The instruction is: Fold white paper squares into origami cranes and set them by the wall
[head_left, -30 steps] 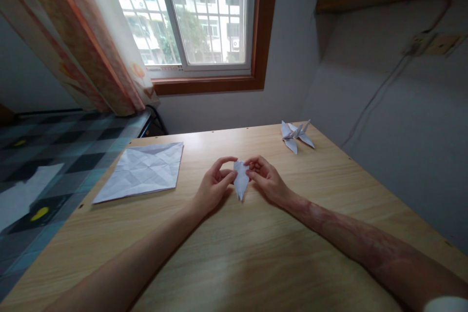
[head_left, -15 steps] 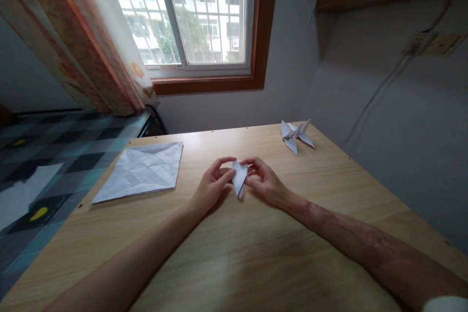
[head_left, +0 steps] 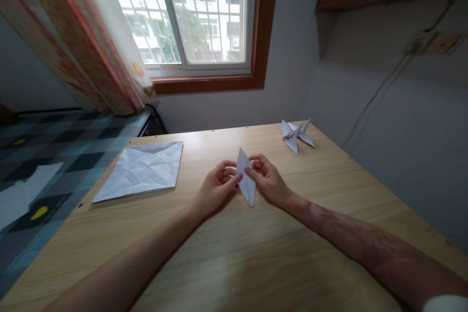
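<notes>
A small white folded paper piece (head_left: 246, 180), long and diamond-shaped with pointed ends, stands tilted over the wooden table (head_left: 256, 253). My left hand (head_left: 215, 187) pinches its left side with thumb and fingers curled. From the right, my right hand (head_left: 268, 180) pinches the same piece near its middle. Both hands rest low on the table, close together, near its centre.
A creased white paper sheet (head_left: 142, 170) lies flat at the table's left. A finished white paper crane (head_left: 295, 135) sits at the far right corner. Behind are a window (head_left: 197, 14), a curtain (head_left: 84, 44) and a grey wall; a chequered bed cover (head_left: 44, 156) lies left.
The folded piece has been turned and opened out to a longer diamond, its top point now raised above the fingers. Both hands shifted slightly but stay pinched on it.
</notes>
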A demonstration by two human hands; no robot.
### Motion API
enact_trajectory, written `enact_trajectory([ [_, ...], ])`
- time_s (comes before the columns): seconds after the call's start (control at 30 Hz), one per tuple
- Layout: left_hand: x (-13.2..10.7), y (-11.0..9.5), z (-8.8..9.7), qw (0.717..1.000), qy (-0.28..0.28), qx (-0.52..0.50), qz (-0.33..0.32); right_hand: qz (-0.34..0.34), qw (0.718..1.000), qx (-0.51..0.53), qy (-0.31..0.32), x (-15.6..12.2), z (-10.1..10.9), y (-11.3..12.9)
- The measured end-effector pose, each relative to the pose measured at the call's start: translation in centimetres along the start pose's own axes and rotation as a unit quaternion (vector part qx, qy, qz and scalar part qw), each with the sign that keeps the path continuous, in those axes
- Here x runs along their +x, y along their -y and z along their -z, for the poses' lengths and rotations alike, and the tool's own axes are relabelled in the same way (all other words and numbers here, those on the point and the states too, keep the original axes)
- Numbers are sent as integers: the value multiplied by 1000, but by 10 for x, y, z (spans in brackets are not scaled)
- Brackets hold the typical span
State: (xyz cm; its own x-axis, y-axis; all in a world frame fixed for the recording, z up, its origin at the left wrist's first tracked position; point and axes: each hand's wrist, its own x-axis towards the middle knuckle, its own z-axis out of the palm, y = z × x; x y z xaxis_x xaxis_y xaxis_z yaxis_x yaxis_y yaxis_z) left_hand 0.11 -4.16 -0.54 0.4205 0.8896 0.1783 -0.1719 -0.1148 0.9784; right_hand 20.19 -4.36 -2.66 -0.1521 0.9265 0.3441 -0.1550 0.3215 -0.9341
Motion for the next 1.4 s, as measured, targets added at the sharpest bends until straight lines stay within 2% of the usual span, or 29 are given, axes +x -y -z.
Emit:
enact_trajectory([
  [0.17, -1, -1, -1, 1000, -10, 11, -27, -20, 999, 26, 7, -2, -1, 0],
  [0.37, 0, -4, 1, 996, -54, 45, -61, 3, 999, -47, 18, -3, -1, 5],
  [0.67, 5, -4, 8, 996, -80, -22, -24, -2, 995, 0, 100, -5, 3, 13],
  [0.93, 1, -7, 5, 997, -73, -28, 0, -3, 998, -30, 61, -4, -1, 8],
  [1.13, -1, -11, 5, 999, -45, 3, -13, 1, 998, -61, 1, 0, -1, 3],
  [1.23, -1, -8, 4, 999, -35, 35, -20, 2, 997, -73, -16, 1, 0, 6],
  [1.4, -1, -6, 1, 991, -51, 122, -34, -13, 995, -101, -16, -1, 2, 9],
])
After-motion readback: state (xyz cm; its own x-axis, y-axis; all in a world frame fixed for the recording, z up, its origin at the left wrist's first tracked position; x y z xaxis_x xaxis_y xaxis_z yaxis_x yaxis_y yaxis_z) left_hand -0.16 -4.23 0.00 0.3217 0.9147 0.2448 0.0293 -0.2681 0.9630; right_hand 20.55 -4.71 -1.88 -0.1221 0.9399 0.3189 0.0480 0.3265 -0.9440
